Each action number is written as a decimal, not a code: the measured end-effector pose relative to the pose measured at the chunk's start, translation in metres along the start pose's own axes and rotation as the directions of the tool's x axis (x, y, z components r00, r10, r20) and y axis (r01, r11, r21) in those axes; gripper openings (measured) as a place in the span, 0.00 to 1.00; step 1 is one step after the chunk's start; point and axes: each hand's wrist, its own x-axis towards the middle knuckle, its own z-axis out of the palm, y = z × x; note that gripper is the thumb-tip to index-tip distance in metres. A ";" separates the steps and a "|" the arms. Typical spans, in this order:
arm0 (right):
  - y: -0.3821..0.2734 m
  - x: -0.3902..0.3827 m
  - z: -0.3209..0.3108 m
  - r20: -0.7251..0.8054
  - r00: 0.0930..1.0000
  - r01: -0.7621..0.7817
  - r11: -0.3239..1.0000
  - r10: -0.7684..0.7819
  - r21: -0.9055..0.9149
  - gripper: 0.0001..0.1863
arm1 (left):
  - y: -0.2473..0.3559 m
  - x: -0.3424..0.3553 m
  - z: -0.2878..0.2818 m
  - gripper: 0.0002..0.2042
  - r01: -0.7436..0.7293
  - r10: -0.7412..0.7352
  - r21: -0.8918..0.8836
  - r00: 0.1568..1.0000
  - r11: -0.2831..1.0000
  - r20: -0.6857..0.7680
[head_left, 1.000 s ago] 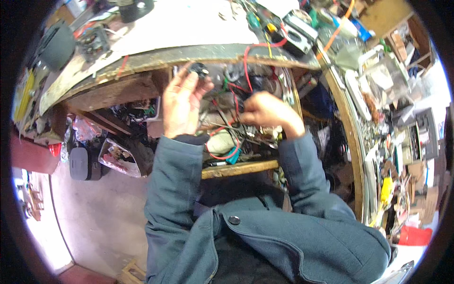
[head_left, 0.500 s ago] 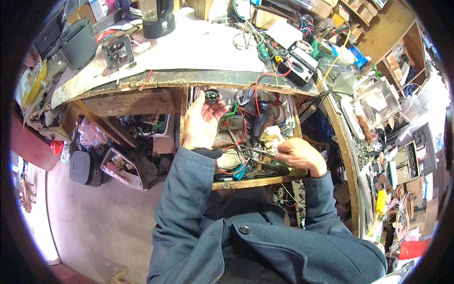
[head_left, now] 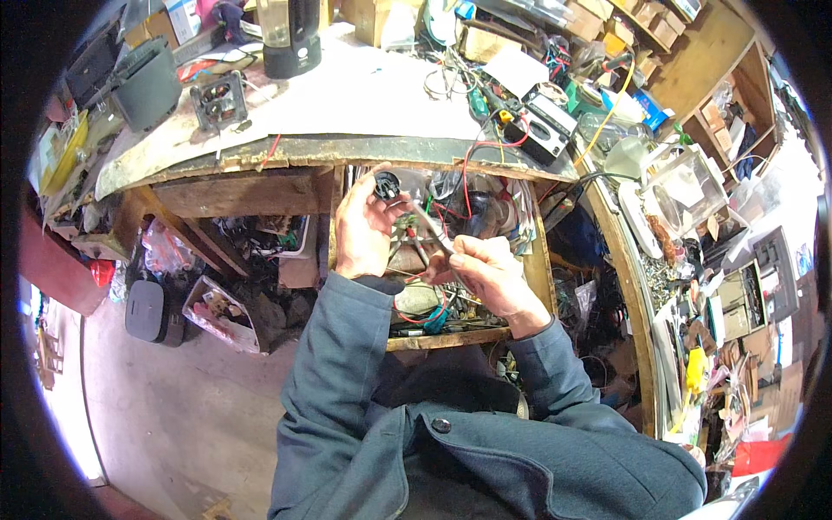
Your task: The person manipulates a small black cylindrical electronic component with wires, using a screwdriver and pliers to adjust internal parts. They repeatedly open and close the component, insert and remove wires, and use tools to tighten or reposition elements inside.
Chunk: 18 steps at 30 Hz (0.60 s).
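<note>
My left hand point(head_left: 363, 227) is closed round a small round black part point(head_left: 386, 184), held up near the bench edge with its dark face upward. My right hand point(head_left: 485, 273) grips a long, thin metal tool point(head_left: 433, 224), which slants up toward that part; whether its tip touches the part I cannot tell. Below both hands is an open wooden drawer point(head_left: 442, 340) crammed with wires, tools and small parts. A red wire point(head_left: 469, 195) runs from the bench top down into it.
The bench point(head_left: 347, 95) holds a black blender point(head_left: 290, 54), a grey container point(head_left: 145, 84), a square part point(head_left: 217, 100) and a black-and-silver device point(head_left: 544, 126). A cluttered side bench point(head_left: 693, 199) stands at the right. A box point(head_left: 221, 312) and a black case point(head_left: 152, 312) sit below at the left.
My right hand has taken a metal tool from among the drawer's contents and moved it up and left toward the black part. My left hand still holds that part.
</note>
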 end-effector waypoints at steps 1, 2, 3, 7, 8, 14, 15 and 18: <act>-0.005 0.002 0.004 0.005 0.999 -0.041 0.999 0.041 -0.015 0.11 | 0.000 0.002 -0.003 0.17 0.002 -0.003 0.028 0.998 1.000 0.059; -0.008 0.003 0.006 0.009 0.997 -0.082 0.996 0.082 -0.030 0.09 | -0.001 0.002 -0.004 0.17 0.006 -0.007 0.024 0.999 1.000 0.048; -0.003 0.005 0.005 0.001 0.994 -0.111 0.993 0.111 0.039 0.09 | -0.001 0.001 -0.004 0.17 0.010 -0.011 0.021 0.999 1.000 0.035; 0.010 0.010 0.001 -0.026 0.981 -0.183 0.969 0.190 0.167 0.07 | -0.003 0.001 -0.004 0.17 0.014 -0.014 0.032 1.000 0.999 0.015; 0.010 0.010 0.002 -0.032 0.979 -0.193 0.968 0.201 0.162 0.07 | -0.003 0.001 -0.004 0.17 0.012 -0.012 0.033 1.000 0.999 0.020; 0.014 0.015 0.001 -0.056 0.975 -0.205 0.965 0.216 0.163 0.07 | -0.003 0.002 -0.007 0.17 0.017 -0.018 0.049 0.999 0.999 0.032; 0.014 0.015 0.002 -0.054 0.977 -0.198 0.967 0.208 0.160 0.07 | -0.003 0.001 -0.006 0.17 0.012 -0.014 0.052 0.999 0.999 0.031; 0.011 0.013 0.004 -0.060 0.980 -0.177 0.972 0.188 0.155 0.07 | -0.003 0.001 -0.004 0.17 0.000 -0.002 0.062 0.999 0.998 0.041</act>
